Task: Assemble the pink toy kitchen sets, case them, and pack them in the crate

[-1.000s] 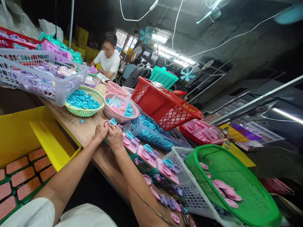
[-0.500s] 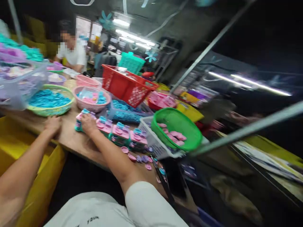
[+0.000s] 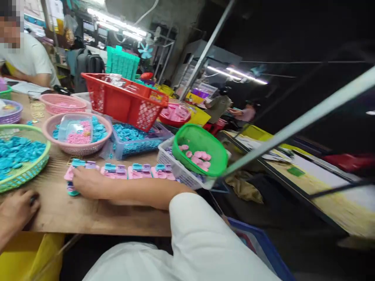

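Observation:
My right hand (image 3: 89,182) closes around the front of the leftmost toy set (image 3: 79,164), a small pink block with blue and purple pieces on top and a teal base. More toy sets of the same kind (image 3: 140,170) stand in a row to its right, partly hidden behind my forearm. Near the table's left front edge, my left hand (image 3: 20,207) rests with its fingers curled. A small dark spot shows at its fingertips, too unclear to name. Just behind that hand is a green-yellow basket (image 3: 43,159) of blue pieces.
Behind the row stand a pink basket (image 3: 48,130), a clear bin (image 3: 140,146) of blue pieces and a red crate (image 3: 111,95). A green basket (image 3: 216,152) rests on a white crate (image 3: 187,177) at the right. A metal pole (image 3: 278,134) slants past. Another person (image 3: 36,58) sits at far left.
The view has swung right and levelled, so things appear farther left. My right hand stays at the leftmost toy set. My left hand remains near the table's edge, by the basket.

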`<state>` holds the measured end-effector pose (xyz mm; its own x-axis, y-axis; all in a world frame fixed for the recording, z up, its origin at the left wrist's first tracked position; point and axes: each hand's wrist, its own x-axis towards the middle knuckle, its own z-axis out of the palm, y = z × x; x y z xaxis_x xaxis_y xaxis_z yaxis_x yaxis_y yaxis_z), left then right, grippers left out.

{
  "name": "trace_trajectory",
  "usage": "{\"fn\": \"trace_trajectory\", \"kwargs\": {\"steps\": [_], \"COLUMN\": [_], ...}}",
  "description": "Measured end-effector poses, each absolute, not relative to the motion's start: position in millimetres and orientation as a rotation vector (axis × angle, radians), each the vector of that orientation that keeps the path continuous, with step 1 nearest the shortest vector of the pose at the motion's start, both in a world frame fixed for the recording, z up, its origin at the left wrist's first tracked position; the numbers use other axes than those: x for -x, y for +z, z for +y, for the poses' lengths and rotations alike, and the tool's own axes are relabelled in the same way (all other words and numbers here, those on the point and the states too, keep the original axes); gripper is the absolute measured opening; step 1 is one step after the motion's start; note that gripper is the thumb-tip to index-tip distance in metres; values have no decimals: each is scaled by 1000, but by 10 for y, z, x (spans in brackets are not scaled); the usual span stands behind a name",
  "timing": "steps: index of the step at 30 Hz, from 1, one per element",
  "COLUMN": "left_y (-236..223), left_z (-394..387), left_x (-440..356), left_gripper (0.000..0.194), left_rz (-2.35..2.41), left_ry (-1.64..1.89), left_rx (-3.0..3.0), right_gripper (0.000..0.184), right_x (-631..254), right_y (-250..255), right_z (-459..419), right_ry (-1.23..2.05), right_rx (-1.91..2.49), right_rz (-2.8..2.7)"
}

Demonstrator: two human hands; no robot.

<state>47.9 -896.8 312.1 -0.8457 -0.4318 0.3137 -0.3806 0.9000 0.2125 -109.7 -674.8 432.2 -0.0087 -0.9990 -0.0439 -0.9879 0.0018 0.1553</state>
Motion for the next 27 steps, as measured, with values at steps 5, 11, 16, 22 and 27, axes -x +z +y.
{"fn": "trace_trajectory", "kwargs": {"steps": [5,11,16,22,27], "left_y": [3577,4333,4383,3974,3959], "left_z": [-8611,-8946,-9650,-9979,-9967], "left_x": [-645,-417,115,291,328], "left_gripper": [35,32,17,25,17], "left_rz": [-2590,-2196,-2211,-1940,-1596], "left_ry": [-922,-881,-811,-1277,-1550], "left_rx": [-776,-931,-1326,-1623,-1624], "right_gripper": [28,30,31,25,15], "right_x": [1170,1637,1849,1879,1982], "right_y": [4712,5192,4729,4063,4061], "right_z": [-6899,-8019,-9228,-9799,-9898], "right_ry": [-389,-291,-373,-364,205], "right_rx": [-2258,-2239,-2527,-2750,-2903], "right_rz": [-2320,-2204,-1944,-1912,-1940]}}
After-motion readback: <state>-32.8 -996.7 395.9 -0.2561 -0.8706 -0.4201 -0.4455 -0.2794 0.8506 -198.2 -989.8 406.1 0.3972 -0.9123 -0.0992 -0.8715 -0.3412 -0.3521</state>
